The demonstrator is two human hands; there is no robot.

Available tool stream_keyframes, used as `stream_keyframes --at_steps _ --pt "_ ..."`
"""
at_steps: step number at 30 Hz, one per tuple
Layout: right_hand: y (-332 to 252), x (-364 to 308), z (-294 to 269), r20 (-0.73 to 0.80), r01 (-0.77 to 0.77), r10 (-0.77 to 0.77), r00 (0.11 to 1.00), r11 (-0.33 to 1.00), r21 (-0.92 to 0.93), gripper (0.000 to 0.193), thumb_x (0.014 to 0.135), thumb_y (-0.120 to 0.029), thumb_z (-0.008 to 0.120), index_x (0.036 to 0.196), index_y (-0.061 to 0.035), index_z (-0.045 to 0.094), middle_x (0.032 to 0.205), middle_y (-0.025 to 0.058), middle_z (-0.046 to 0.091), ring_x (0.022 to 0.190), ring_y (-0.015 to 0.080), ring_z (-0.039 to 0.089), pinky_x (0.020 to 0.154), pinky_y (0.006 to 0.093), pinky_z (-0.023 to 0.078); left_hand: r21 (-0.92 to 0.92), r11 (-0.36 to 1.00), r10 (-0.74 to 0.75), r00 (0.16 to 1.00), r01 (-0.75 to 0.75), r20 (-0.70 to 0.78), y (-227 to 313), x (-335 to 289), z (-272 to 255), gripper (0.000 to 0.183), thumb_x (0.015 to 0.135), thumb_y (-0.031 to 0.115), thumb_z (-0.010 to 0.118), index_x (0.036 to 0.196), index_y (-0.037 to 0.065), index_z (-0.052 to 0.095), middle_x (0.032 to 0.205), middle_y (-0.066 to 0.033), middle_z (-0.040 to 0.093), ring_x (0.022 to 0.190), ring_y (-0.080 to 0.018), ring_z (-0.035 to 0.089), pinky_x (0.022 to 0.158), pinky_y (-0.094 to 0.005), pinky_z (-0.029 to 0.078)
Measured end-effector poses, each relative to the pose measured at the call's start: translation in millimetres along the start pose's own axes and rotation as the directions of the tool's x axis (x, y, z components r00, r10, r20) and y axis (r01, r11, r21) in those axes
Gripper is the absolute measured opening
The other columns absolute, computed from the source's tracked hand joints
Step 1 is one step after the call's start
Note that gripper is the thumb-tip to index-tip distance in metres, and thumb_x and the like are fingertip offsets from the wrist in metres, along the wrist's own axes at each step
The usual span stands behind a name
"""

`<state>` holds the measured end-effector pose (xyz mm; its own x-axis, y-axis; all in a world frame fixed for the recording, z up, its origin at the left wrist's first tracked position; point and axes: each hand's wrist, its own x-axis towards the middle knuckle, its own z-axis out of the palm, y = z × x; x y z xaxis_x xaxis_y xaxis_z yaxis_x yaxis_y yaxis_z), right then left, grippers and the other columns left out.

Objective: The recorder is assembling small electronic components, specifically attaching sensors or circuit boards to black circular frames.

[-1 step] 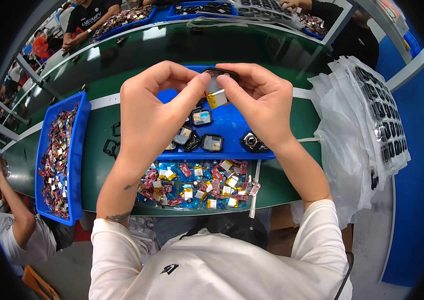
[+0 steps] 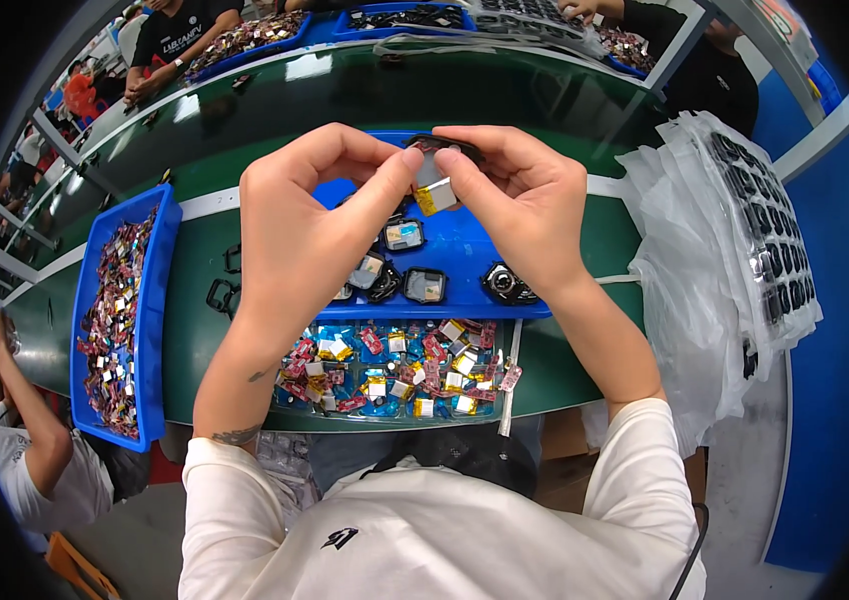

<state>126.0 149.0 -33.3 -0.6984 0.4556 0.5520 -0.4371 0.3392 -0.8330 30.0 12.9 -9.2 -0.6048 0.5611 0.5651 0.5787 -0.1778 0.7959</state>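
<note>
Raised above a blue tray [image 2: 485, 240], my left hand [image 2: 310, 220] and my right hand [image 2: 525, 195] are both closed on one black watch case [image 2: 460, 147]. Both thumbs press at its near side. A small silver battery with yellow tape [image 2: 436, 198] hangs below the thumbs, and my fingers hide how it joins the case. In the tray under my hands lie several black square watch cases [image 2: 426, 285] and a round-backed watch part [image 2: 508, 284]. Nearer me, a clear tray [image 2: 375, 419] holds many loose batteries with small red circuit boards [image 2: 435, 348].
A long blue bin [image 2: 157, 380] full of small circuit parts stands at left. Plastic-wrapped trays of black watch cases [image 2: 770, 235] lean at right. Black frames [image 2: 222, 294] lie on the green table [image 2: 365, 95]. Co-workers [image 2: 180, 40] sit across it, and another person [image 2: 35, 450] is at left.
</note>
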Motion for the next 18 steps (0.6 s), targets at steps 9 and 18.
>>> stream_keyframes --at_steps 9,18 --pt "-6.2 4.4 -3.7 -0.001 -0.014 0.014 1.000 0.998 0.060 0.019 0.081 -0.002 0.067 0.099 0.0040 0.065 0.082 0.0066 0.067 0.074 0.0081 0.063 0.066 0.0193 0.051 0.212 0.961 0.178 0.984 -0.178 0.018 -3.7 2.0 -3.7 0.013 0.078 0.010 0.070 0.077 -0.003 0.067 0.072 -0.0064 0.066 0.063 -0.0079 0.059 0.058 -0.0199 0.045" --pt "-7.2 4.7 -10.4 0.011 -0.108 0.108 0.994 0.978 0.179 0.014 0.077 0.000 0.066 0.091 0.0024 0.063 0.083 0.0074 0.067 0.074 0.0083 0.063 0.067 0.0200 0.051 -0.234 0.927 -0.216 0.929 0.291 0.299 0.7 0.0 -6.7 0.014 0.081 0.011 0.070 0.086 -0.002 0.069 0.077 -0.0045 0.067 0.067 -0.0054 0.058 0.060 -0.0183 0.044"
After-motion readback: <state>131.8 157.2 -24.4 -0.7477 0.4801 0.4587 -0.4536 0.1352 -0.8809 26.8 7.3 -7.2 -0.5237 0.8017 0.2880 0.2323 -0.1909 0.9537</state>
